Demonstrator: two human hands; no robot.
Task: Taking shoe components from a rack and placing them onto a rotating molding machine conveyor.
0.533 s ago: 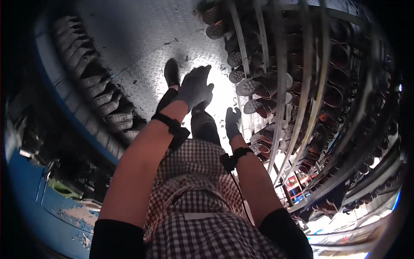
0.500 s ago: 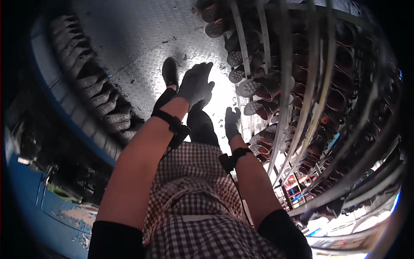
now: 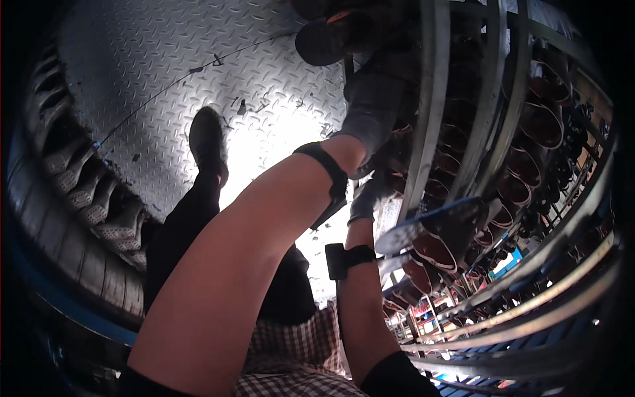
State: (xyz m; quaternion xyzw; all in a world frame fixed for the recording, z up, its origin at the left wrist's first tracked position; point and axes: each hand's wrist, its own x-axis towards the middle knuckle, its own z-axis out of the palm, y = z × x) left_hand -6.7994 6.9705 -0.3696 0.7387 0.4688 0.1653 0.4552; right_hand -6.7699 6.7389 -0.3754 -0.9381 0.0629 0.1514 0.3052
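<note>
My left hand [image 3: 374, 109] wears a dark grey glove and reaches across to the shoe rack [image 3: 430, 99] on the right. Its fingers are lost in the dark among the shoes, so their grip is hidden. Lower down, my right hand [image 3: 369, 197], gloved too, is beside the rack's near shoes; its fingers are blurred and partly covered. A shoe with a pale sole [image 3: 430, 228] juts out from the rack just right of that hand. Dark red shoes [image 3: 522, 162] with light edging fill the rows behind the metal bars.
On the left runs a slatted conveyor [image 3: 79, 258] with a blue edge, lined by several shoes [image 3: 96, 202] with patterned soles. The floor [image 3: 159, 66] is patterned metal plate with scattered dark scraps. My shoe [image 3: 207, 135] stands on it. A dark shoe [image 3: 321, 43] protrudes from the rack's far end.
My left hand has moved right, from over the floor into the rack. My right hand has come close to the rack's shoes. The view has shifted nearer the rack and floor.
</note>
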